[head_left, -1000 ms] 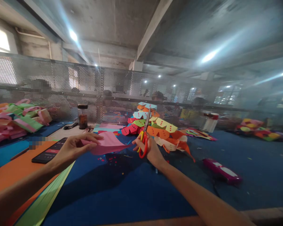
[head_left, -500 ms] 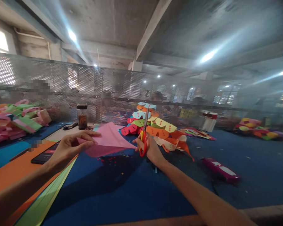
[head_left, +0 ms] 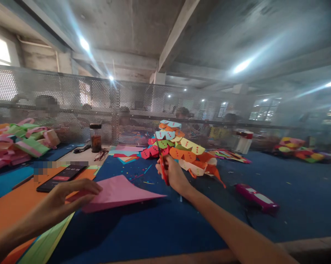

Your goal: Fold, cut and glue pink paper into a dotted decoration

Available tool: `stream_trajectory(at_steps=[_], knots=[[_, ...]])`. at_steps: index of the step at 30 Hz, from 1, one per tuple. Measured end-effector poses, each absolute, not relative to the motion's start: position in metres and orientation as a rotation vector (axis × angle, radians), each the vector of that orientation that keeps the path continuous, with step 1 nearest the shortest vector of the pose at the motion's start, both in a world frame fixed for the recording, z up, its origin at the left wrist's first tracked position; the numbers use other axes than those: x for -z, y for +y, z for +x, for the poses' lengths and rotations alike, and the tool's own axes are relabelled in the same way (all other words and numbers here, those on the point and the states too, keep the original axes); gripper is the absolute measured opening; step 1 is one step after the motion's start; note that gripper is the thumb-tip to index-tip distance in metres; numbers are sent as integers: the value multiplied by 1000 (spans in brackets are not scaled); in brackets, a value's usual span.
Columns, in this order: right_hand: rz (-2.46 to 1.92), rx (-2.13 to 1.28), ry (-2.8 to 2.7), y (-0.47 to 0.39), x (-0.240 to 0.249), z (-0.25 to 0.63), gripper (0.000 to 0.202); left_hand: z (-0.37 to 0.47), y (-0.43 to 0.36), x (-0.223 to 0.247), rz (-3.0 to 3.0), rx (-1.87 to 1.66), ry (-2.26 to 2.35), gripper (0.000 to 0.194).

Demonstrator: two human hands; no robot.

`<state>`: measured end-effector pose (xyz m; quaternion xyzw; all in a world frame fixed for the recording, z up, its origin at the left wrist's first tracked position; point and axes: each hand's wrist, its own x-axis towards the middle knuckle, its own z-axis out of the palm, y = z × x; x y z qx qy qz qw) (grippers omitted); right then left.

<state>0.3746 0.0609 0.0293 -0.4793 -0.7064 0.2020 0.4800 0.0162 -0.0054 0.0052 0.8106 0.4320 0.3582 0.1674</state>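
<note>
Between the thumb and fingers of my left hand (head_left: 77,196) is the left end of a folded pink paper sheet (head_left: 118,192). The sheet is low over the blue table, its pointed end stretching right. My right hand (head_left: 174,174) is closed around red-handled scissors (head_left: 163,169), blades pointing up and away. The scissors and the pink sheet are apart. Just behind my right hand rises a pile of cut paper pieces (head_left: 182,152) in orange, yellow, blue and red, marked with coloured dots.
A phone (head_left: 62,178) lies on orange paper (head_left: 14,211) at left. Behind it stand a dark-lidded jar (head_left: 95,138) and a heap of folded paper shapes (head_left: 19,141). A purple case (head_left: 257,198) lies right on the blue table (head_left: 154,234). A perforated screen (head_left: 138,106) runs along the back.
My left hand has lowered the pink paper toward me, away from the scissors, uncovering the phone and table scraps. My right hand has shifted slightly left, still with the scissors.
</note>
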Motion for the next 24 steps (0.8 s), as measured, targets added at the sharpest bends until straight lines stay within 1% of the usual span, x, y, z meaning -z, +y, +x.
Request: stream_trajectory(at_steps=[4, 7, 9, 11, 13, 15, 18, 19, 24], knots=[[-1210, -406, -1747, 60, -26, 368, 14, 9, -13, 0, 2516, -1041, 1338, 20], [-1224, -402, -1791, 55, -22, 361, 26, 26, -19, -10, 2458, -1098, 1397, 28], [-1224, -409, -1831, 50, -22, 357, 34, 47, -21, -18, 2369, -1103, 1355, 31], [-1218, -422, -1872, 42, -23, 354, 38, 70, -18, -25, 2252, -1083, 1270, 36], [-1192, -437, -1923, 35, -25, 352, 36, 92, -13, -27, 2136, -973, 1196, 37], [-1130, -445, -1996, 29, -26, 351, 31, 113, -6, -26, 2017, -947, 1118, 39], [-1055, -441, -2077, 26, -24, 348, 27, 135, 4, -16, 1739, -945, 773, 37], [-1047, -440, -2092, 26, -22, 347, 27, 140, 7, -11, 1696, -947, 722, 37], [-1056, -409, -2162, 28, -11, 338, 28, 147, 13, 8, 1555, -1007, 700, 43]])
